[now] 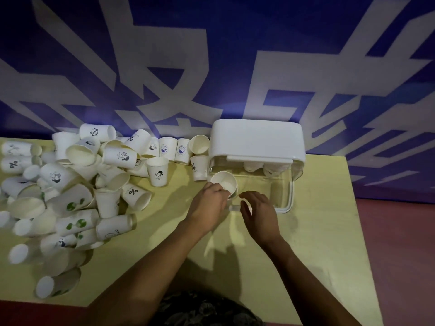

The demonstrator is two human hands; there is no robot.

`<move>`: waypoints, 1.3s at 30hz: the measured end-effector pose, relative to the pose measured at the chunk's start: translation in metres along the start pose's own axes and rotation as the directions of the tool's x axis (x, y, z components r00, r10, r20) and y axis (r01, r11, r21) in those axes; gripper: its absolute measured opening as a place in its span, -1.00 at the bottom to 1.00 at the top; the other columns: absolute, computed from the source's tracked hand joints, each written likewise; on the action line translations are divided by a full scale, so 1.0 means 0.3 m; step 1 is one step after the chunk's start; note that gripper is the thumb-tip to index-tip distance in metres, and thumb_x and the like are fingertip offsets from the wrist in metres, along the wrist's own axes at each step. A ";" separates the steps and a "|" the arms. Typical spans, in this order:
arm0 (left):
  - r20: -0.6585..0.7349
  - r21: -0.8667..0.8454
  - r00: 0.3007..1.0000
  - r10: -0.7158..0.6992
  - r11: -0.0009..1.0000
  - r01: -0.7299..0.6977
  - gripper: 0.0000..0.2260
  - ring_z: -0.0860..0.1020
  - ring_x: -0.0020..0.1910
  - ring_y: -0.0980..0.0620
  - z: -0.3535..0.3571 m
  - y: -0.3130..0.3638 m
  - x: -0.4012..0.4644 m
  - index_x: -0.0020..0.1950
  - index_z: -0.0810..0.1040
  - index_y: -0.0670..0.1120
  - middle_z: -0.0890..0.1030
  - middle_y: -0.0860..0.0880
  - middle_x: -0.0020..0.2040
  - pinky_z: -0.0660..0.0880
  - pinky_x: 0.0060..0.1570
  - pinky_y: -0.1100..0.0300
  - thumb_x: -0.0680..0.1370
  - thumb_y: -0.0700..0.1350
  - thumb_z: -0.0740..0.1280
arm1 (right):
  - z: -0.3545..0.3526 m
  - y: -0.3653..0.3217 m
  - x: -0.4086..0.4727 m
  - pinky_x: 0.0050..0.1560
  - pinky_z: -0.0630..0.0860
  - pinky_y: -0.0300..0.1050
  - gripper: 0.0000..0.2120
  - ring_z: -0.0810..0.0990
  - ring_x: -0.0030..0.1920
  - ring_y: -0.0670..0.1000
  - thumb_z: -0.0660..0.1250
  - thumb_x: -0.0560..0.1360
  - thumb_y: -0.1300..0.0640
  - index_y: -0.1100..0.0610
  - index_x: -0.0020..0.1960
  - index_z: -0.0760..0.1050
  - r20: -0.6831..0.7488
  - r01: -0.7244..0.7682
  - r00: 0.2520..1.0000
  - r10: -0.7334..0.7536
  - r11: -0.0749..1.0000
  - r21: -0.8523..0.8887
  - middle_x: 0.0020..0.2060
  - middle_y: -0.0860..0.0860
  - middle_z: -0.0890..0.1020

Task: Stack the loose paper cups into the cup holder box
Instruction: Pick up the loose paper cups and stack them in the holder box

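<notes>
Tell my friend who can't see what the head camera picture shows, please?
A person's left hand holds a white paper cup at the front of a clear cup holder box with a white lid; the right hand hovers open beside it. A big pile of loose cups covers the left of the yellow table.

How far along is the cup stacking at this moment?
Early stage. Done: a few cups already sit at the back of the clear holder box, under its raised white lid. In hand: the left hand holds one paper cup at the box's front edge; the right hand hovers open beside it. Left: a large pile of loose cups covers the table.
</notes>
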State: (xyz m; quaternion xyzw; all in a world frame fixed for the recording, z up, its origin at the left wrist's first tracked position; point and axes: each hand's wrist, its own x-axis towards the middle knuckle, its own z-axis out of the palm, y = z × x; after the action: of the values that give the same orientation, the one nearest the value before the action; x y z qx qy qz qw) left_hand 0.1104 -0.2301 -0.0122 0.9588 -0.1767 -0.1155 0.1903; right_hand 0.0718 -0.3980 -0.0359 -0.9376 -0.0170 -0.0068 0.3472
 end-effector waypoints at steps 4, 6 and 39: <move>0.121 0.049 0.991 -0.056 0.998 0.050 -0.71 0.41 0.22 -0.01 0.043 -0.016 0.060 0.28 0.55 0.04 0.53 0.03 0.21 0.41 0.14 0.18 0.59 -0.12 0.23 | -0.011 -0.028 -0.010 -0.08 0.56 -0.03 -0.79 0.58 -0.02 0.06 0.32 0.51 0.21 0.10 0.13 0.58 0.069 0.013 0.998 -0.011 1.000 -0.022 0.01 0.00 0.65; 0.110 0.026 0.992 -0.061 0.998 0.059 -0.71 0.41 0.23 -0.01 0.046 -0.019 0.067 0.29 0.53 0.03 0.52 0.03 0.22 0.42 0.13 0.15 0.60 -0.12 0.22 | -0.008 -0.052 -0.009 -0.14 0.56 0.00 -0.81 0.58 -0.06 0.06 0.31 0.50 0.21 0.10 0.10 0.58 0.101 0.014 0.995 -0.012 1.000 -0.018 -0.04 0.01 0.65; -0.020 -0.069 0.942 -0.334 0.941 0.332 -0.79 0.51 -0.02 -0.11 -0.128 -0.713 0.022 0.09 0.63 -0.05 0.60 -0.07 -0.04 0.45 -0.11 0.07 0.53 -0.13 0.25 | 0.522 -0.369 0.496 -0.10 0.48 0.05 -0.59 0.42 0.16 0.19 0.35 0.48 0.16 0.16 0.28 0.34 0.258 -0.103 0.915 0.309 0.800 -0.592 0.25 0.12 0.31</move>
State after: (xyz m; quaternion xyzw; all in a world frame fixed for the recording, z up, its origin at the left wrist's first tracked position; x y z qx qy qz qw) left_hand 0.1907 -0.0352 -0.0656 0.9699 -0.0053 -0.1365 0.2017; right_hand 0.2167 -0.2079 -0.0791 -0.9804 0.0292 0.1897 0.0434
